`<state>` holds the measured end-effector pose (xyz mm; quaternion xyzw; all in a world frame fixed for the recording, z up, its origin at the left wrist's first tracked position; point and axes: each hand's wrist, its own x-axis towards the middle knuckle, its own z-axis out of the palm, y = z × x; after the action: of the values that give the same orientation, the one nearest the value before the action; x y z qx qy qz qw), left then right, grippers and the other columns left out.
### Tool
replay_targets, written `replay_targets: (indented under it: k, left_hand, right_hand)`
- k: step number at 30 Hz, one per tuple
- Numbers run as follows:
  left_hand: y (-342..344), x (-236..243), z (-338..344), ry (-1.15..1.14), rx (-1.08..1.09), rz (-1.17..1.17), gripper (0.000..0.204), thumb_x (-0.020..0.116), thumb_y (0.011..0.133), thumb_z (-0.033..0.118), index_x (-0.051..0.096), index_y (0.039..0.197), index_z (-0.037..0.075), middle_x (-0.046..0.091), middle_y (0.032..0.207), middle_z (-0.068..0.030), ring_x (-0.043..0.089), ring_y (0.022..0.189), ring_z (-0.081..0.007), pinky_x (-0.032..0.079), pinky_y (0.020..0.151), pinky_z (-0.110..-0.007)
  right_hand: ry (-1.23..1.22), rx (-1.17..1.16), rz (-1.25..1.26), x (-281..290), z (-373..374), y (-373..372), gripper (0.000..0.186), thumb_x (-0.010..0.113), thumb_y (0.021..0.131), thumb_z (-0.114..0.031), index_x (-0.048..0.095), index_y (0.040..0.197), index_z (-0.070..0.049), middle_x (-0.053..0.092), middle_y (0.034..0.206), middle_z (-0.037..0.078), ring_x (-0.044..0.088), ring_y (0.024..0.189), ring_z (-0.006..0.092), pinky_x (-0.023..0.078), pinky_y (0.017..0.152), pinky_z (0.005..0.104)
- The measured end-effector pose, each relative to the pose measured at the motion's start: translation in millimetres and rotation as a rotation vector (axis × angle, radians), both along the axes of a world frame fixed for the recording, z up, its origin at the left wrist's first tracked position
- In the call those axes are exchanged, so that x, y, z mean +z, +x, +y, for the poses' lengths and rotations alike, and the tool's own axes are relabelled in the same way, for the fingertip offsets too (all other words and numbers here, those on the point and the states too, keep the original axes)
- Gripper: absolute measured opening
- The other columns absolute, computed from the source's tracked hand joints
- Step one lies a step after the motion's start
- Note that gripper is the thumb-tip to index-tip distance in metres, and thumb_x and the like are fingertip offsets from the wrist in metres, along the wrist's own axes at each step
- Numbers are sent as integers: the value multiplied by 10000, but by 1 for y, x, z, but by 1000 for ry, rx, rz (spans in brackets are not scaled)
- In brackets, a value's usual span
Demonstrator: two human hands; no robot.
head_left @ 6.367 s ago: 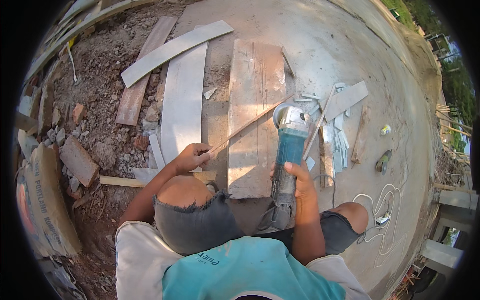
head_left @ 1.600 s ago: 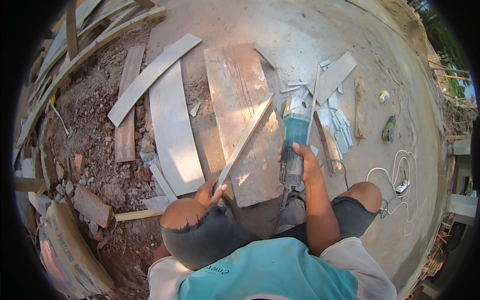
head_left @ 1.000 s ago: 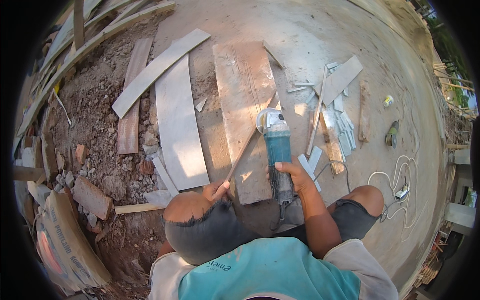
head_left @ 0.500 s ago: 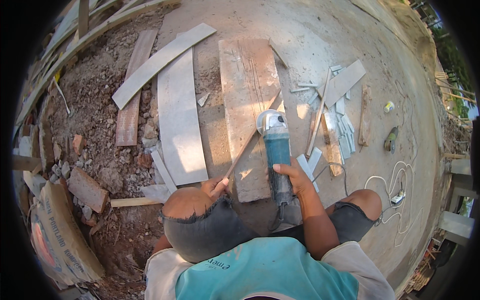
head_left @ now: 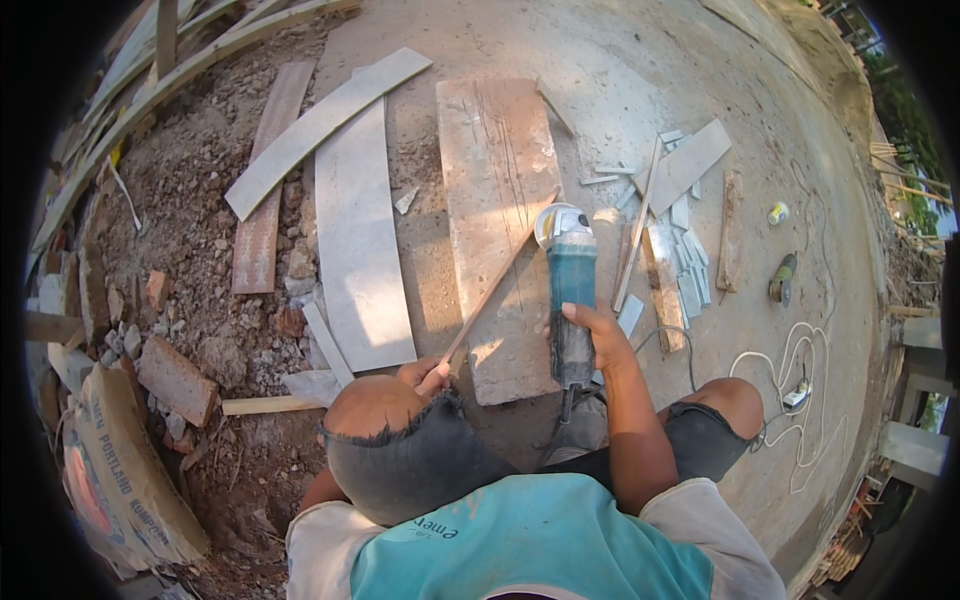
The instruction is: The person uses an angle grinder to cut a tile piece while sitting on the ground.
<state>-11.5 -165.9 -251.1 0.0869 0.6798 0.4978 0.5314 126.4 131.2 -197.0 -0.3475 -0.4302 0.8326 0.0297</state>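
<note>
My right hand (head_left: 594,335) is wrapped round the body of a teal and black angle grinder (head_left: 573,275). Its disc, under a pale metal guard, sits beside a thin brown strip (head_left: 500,275); whether they touch I cannot tell. My left hand (head_left: 428,376), next to my left knee, pinches the near end of that strip, which slants away to the right across a long reddish slab (head_left: 500,140). Dark lines are scored along the slab's far part. The cord leaves the grinder's near end by my foot.
Left of the slab lie large pale tile pieces (head_left: 360,230) and rubble (head_left: 215,345). Cut pale strips (head_left: 690,265) and wood pieces are heaped to the right. Beyond them are a second grinder (head_left: 782,278) and a coiled cord with a socket block (head_left: 796,396). A cement bag (head_left: 125,470) stands near left.
The grinder has shifted right and slightly away from me, its disc now nearer the strip's far end. The strip's near end and my left hand have moved slightly left.
</note>
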Motion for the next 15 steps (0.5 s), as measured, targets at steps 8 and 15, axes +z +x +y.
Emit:
replay_targets:
  k: [8, 15]
  left_hand:
    - [1, 8, 1, -20, 39, -11, 376, 570, 977, 377, 650, 868, 26, 549, 682, 26, 477, 636, -82, 375, 567, -261]
    - [-3, 1, -1, -31, -6, -37, 392, 579, 974, 397, 656, 976, 12, 551, 715, 21, 443, 595, -69, 340, 529, -247]
  right_hand:
    - [-20, 66, -46, 12, -21, 8, 491, 743, 730, -232, 581, 1100, 48, 675, 888, 151, 692, 747, 230, 579, 657, 344]
    - [14, 145, -90, 20, -34, 9, 501, 756, 703, -224, 583, 1090, 44, 670, 892, 145, 685, 752, 224, 571, 668, 338]
